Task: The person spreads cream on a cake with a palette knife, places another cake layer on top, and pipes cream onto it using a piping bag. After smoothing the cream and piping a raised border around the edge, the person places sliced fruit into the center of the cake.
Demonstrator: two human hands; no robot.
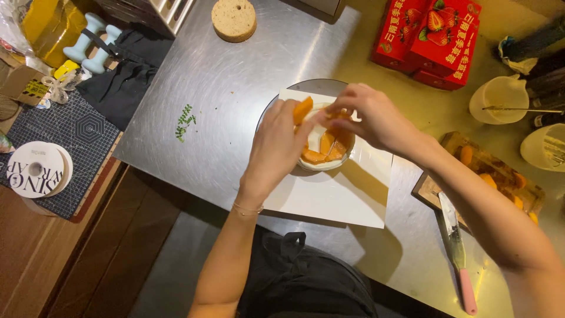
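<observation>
While bent over the white bowl | left hand pinches orange slice | right hand grip closed on another slice

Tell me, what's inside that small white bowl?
Orange fruit slices lie in the white bowl. The left hand and right hand cover the rest.

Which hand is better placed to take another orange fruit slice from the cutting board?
Probably the right hand. The cutting board with orange slices lies on its side. The left hand already holds a slice at the white bowl.
</observation>
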